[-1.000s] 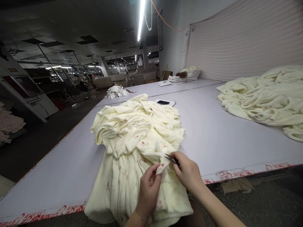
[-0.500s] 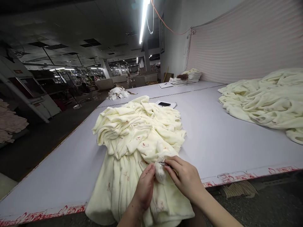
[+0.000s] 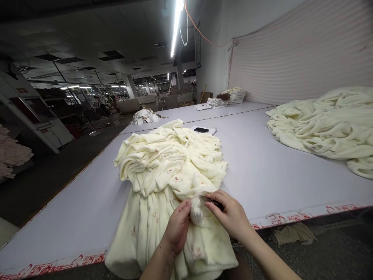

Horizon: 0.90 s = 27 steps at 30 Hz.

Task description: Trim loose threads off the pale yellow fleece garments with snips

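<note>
A heap of cream fleece garments [image 3: 169, 167] with small pink prints lies on the wide grey table [image 3: 262, 167] and hangs over its near edge. My left hand [image 3: 177, 229] is closed, pinching a small bunched part of the fabric [image 3: 197, 210]. My right hand [image 3: 230, 216] is closed round small dark snips [image 3: 211, 200], whose tip rests against that pinched fabric.
A second large pile of cream garments [image 3: 326, 124] lies at the right. A black phone [image 3: 201, 130] on paper sits behind the heap. Stacked white pieces [image 3: 230, 95] and a small white bundle [image 3: 144, 115] lie farther back. A workshop floor [image 3: 46, 175] drops off at the left.
Both hands drew closer together on the fabric. The left hand bunched the cloth into a small wad, and the snips' tip came in against it.
</note>
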Motion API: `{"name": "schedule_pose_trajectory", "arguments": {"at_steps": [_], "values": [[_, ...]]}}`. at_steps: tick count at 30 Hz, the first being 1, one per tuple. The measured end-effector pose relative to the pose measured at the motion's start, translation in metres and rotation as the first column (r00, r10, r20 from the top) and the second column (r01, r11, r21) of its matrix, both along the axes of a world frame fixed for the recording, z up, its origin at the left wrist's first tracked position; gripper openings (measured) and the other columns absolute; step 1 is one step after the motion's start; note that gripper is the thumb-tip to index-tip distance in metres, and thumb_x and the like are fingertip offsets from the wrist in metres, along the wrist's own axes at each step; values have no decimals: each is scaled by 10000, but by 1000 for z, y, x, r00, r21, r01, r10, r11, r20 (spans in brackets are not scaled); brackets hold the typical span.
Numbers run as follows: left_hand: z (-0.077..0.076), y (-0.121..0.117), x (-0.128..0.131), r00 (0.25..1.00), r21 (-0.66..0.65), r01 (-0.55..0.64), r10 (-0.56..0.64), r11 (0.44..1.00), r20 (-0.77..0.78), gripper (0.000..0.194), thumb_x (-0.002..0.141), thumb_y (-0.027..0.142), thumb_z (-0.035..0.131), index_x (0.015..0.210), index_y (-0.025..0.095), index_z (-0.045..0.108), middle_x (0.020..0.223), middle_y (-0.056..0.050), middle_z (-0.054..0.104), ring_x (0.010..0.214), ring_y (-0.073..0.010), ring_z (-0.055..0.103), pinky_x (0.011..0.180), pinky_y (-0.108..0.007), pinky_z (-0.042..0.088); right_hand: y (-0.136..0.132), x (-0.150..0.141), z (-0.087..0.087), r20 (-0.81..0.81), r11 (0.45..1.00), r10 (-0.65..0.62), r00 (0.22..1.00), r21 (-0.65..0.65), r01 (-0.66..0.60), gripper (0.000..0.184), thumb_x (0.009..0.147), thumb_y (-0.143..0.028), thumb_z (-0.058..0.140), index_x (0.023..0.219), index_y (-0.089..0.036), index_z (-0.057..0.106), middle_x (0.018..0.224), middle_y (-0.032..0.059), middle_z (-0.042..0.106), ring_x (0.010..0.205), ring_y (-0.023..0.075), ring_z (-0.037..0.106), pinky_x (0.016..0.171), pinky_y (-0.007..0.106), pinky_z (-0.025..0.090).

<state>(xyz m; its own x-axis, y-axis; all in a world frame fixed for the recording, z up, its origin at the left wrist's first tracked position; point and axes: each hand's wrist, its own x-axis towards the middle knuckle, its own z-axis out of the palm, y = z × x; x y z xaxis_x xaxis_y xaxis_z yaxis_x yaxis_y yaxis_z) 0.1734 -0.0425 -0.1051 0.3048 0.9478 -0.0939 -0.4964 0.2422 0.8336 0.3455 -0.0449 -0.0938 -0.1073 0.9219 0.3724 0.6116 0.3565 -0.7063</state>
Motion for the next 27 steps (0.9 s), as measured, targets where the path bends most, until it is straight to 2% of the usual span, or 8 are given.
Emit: {"name": "schedule_pose_trajectory", "arguments": {"at_steps": [4, 7, 9, 13, 17, 23, 25, 27], "values": [[-1, 1, 1, 1000, -1, 16, -16, 1000, -6, 215, 851, 295, 586, 982, 153, 680, 965, -74, 680, 990, -210, 567, 887, -323, 408, -5, -1, 1, 109, 995, 34, 993, 88, -44, 218, 867, -299, 527, 1053, -246, 628, 1008, 36, 653, 857, 178, 644, 699, 273, 519], [0, 2, 2, 999, 12, 28, -27, 1000, -28, 221, 854, 311, 578, 964, 149, 681, 930, -69, 675, 934, -194, 571, 835, -301, 417, -7, 0, 2, 141, 994, -42, 989, 104, 27, 211, 894, -293, 468, 974, -243, 657, 944, 31, 664, 801, 173, 648, 675, 276, 511], [1, 3, 1, 997, 10, 44, -44, 999, -58, 230, 852, 332, 575, 931, 146, 685, 887, -62, 668, 872, -174, 569, 773, -272, 419, -7, 1, 2, 92, 997, -72, 993, 49, 68, 208, 889, -322, 470, 921, -241, 659, 900, 23, 663, 759, 166, 644, 630, 263, 505], [4, 5, 5, 990, -32, 102, -105, 994, -93, 226, 801, 351, 630, 860, 139, 680, 755, -34, 631, 708, -122, 539, 651, -229, 407, -5, -1, 0, -88, 999, -33, 996, -12, 32, 383, 784, -375, 609, 1141, -239, 572, 926, 28, 642, 789, 180, 615, 634, 271, 496], [10, 5, 13, 984, -66, 117, -125, 991, -126, 223, 702, 337, 729, 796, 145, 664, 686, -1, 592, 634, -99, 524, 615, -224, 422, -4, -8, 1, -306, 994, 85, 948, -40, -102, 163, 841, -347, 539, 817, -204, 611, 758, 8, 605, 723, 160, 571, 655, 265, 464], [23, 16, 3, 969, -28, -21, 13, 999, -248, 255, 608, 324, 788, 685, 139, 630, 693, 16, 568, 608, -85, 523, 534, -196, 450, -33, 6, -7, -603, 983, -111, 790, -181, 0, 262, 891, -433, 481, 768, -202, 500, 552, -50, 456, 501, 108, 444, 496, 222, 395], [23, 24, 0, 957, -9, -95, 89, 995, -276, 263, 617, 339, 778, 706, 146, 623, 670, 23, 570, 588, -76, 525, 558, -200, 474, -51, 5, -16, -578, 969, -122, 807, -247, -31, 318, 882, -464, 476, 708, -199, 503, 492, -57, 428, 461, 106, 419, 462, 221, 374], [20, 30, 0, 945, -5, -140, 132, 990, -299, 288, 614, 359, 774, 711, 148, 603, 616, 29, 563, 550, -78, 528, 577, -232, 500, -67, -5, -29, -461, 955, -58, 885, -284, -86, 322, 863, -469, 493, 700, -195, 537, 485, -47, 460, 463, 115, 446, 458, 223, 379]]}}
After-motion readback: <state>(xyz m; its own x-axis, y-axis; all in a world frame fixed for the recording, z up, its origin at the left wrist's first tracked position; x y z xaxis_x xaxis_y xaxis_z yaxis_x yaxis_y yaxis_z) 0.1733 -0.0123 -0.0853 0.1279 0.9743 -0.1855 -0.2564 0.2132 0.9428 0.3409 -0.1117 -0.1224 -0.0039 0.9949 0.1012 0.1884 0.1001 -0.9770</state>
